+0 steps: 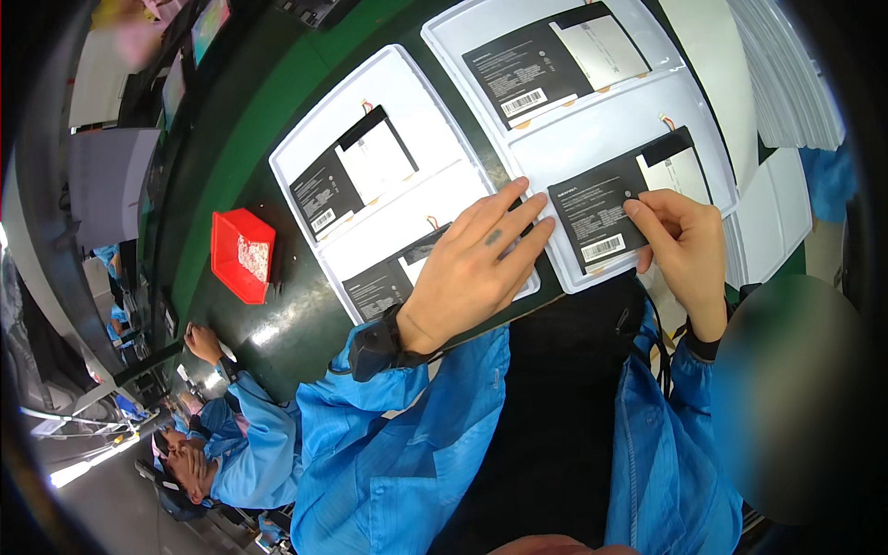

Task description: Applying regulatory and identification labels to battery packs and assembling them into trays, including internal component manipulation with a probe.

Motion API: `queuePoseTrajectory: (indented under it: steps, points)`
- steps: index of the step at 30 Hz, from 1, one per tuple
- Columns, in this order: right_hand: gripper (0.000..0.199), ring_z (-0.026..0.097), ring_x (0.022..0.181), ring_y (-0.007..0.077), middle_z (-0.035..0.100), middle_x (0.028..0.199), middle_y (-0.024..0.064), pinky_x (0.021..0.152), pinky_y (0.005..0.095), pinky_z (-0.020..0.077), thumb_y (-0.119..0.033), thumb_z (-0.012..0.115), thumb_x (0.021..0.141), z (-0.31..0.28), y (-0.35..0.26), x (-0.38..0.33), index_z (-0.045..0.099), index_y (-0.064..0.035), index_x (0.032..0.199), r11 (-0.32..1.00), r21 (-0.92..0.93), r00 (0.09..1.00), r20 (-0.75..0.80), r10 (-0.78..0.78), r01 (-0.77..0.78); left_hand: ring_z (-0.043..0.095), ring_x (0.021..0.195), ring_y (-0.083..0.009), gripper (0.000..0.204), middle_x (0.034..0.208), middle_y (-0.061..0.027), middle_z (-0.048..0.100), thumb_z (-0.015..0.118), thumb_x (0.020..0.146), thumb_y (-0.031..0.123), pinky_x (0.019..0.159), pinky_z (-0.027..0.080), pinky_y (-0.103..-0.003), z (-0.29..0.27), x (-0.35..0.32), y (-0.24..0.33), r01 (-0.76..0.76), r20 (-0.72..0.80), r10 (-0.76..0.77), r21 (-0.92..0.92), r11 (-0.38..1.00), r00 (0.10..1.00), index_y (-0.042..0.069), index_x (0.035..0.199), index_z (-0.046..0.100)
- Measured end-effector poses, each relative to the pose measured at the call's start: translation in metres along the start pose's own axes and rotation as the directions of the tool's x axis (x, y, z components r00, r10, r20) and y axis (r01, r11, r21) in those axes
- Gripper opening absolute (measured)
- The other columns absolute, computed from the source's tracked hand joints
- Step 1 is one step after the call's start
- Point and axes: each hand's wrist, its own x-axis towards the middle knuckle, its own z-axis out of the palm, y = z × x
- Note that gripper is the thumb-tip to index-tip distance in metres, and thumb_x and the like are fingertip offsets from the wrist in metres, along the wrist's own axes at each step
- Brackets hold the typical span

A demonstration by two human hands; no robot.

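Far left, lower corner: a co-worker in a blue smock point(245, 435) sits at the same dark green bench point(277, 111), one hand point(202, 340) resting on its edge.

Red bin point(242, 254) on the bench, small pale bits inside, just left of the trays.

Left white tray point(347, 125): two compartments, each with a flat black battery pack. Upper pack point(350, 171) lies free. Lower pack point(384, 277) is partly covered by the person's left hand point(476, 264), which lies flat, fingers stretched out and together, palm down, gripping nothing. The fingertips reach across the tray's right rim toward the next tray.

Right white tray point(564, 139): upper compartment holds another black pack point(555, 63), untouched. Lower compartment holds the pack being handled point(624, 199), black with a pale panel and a barcode label. The right hand point(680, 236) is curled, thumb and forefinger pinching at a small spot near the pack's middle; the pack sits in the compartment.

Far right: stack of empty white trays point(786, 83), well apart from both hands.
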Motion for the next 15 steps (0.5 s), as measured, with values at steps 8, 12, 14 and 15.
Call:
queuePoseTrajectory:
  steps: [8, 12, 14, 15]
  points:
    - [0.015, 0.063, 0.047, 0.0107, 0.071, 0.065, 0.0101, 0.044, 0.0236, 0.0446, -0.005, 0.075, 0.096, -0.001, 0.000, -0.002, 0.077, 0.0090, 0.098, 0.991, -0.125, 0.998, -0.024, -0.051, 0.048, 0.062, 0.128, -0.0344, 0.047, 0.134, -0.0127, 0.066, 0.071, 0.075, 0.004, 0.099, 0.055, -0.046, 0.005, 0.011, -0.003, -0.171, 0.063, 0.165, 0.101, 0.980, 0.984, 0.002, 0.122, 0.072]
    - [0.015, 0.068, 0.048, 0.0139, 0.072, 0.065, 0.0123, 0.046, 0.0252, 0.0485, -0.006, 0.076, 0.094, -0.009, -0.002, -0.004, 0.077, 0.0089, 0.099, 0.961, -0.209, 0.982, 0.000, -0.188, 0.184, 0.061, 0.128, -0.0353, 0.046, 0.134, -0.0134, 0.065, 0.069, 0.076, 0.005, 0.100, 0.055, -0.046, 0.005, 0.016, 0.004, -0.162, 0.087, 0.153, 0.098, 0.982, 0.984, 0.000, 0.122, 0.071]
    - [0.022, 0.070, 0.050, 0.0166, 0.075, 0.070, 0.0148, 0.047, 0.0261, 0.0503, -0.007, 0.079, 0.092, -0.015, -0.003, -0.005, 0.076, 0.0085, 0.107, 0.956, -0.238, 0.985, 0.006, -0.175, 0.171, 0.061, 0.126, -0.0365, 0.046, 0.134, -0.0166, 0.065, 0.068, 0.076, 0.004, 0.101, 0.055, -0.047, 0.003, 0.019, 0.008, -0.163, 0.094, 0.156, 0.078, 0.984, 0.983, -0.003, 0.121, 0.070]
    - [0.024, 0.069, 0.050, 0.0164, 0.075, 0.073, 0.0152, 0.047, 0.0259, 0.0499, -0.007, 0.080, 0.091, -0.020, -0.003, -0.005, 0.076, 0.0084, 0.109, 0.931, -0.286, 0.965, -0.065, -0.253, 0.225, 0.061, 0.126, -0.0368, 0.046, 0.134, -0.0174, 0.065, 0.068, 0.076, 0.004, 0.101, 0.055, -0.048, 0.002, 0.020, 0.010, -0.165, 0.095, 0.158, 0.074, 0.984, 0.983, -0.004, 0.121, 0.070]
